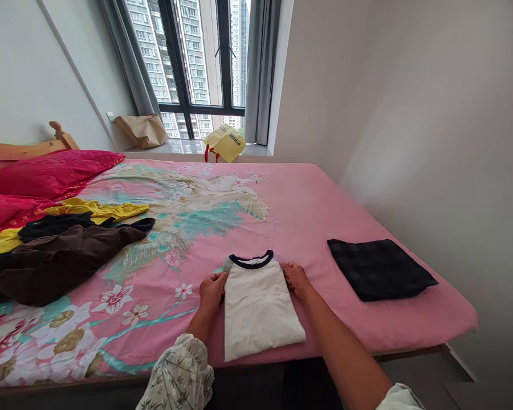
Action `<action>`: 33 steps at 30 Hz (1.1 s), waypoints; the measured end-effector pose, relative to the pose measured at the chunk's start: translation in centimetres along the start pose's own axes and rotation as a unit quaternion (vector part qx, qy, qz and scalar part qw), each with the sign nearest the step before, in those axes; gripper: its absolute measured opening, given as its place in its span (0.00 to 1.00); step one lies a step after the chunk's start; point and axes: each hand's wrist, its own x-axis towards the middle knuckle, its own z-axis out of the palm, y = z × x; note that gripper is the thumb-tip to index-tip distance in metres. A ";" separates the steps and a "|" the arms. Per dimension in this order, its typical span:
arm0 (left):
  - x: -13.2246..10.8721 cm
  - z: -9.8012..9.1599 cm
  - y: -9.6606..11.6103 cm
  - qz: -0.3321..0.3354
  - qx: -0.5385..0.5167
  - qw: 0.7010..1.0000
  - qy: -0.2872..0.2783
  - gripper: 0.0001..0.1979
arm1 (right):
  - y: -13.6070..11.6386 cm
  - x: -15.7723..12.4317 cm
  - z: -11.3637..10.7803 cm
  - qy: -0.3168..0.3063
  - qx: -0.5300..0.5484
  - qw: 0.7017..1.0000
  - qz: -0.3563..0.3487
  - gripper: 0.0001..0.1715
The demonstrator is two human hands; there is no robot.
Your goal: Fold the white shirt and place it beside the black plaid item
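Observation:
In front of me a white T-shirt (260, 307) with a black neckband lies folded into a neat rectangle at the near edge of the bed. Its collar points away from me. My left hand (212, 290) pinches the shirt's upper left edge, by the grey shoulder. On the opposite side my right hand (296, 278) has its fingers closed on the upper right edge. The fingertips of both hands are partly tucked behind the fabric. Farther right lies a folded black garment (380, 267), apart from my hands.
A pink bedsheet (299, 193) with bird and flower prints covers the bed. Dark brown (68, 262) and yellow clothes (106, 210) are heaped at left, beside red pillows (55, 176). A brown paper bag (143, 131) and a yellow bag (226, 142) are by the window.

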 end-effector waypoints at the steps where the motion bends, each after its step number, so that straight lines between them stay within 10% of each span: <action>1: 0.0 -0.3 0.1 -0.005 0.004 1.000 -0.007 0.20 | -0.1 -0.1 -0.3 -0.006 -0.004 1.000 0.008 0.23; 33: -4.8 -3.7 0.5 -0.055 0.140 0.981 -0.120 0.21 | 1.2 -4.8 -1.8 -0.056 -0.143 0.987 0.040 0.23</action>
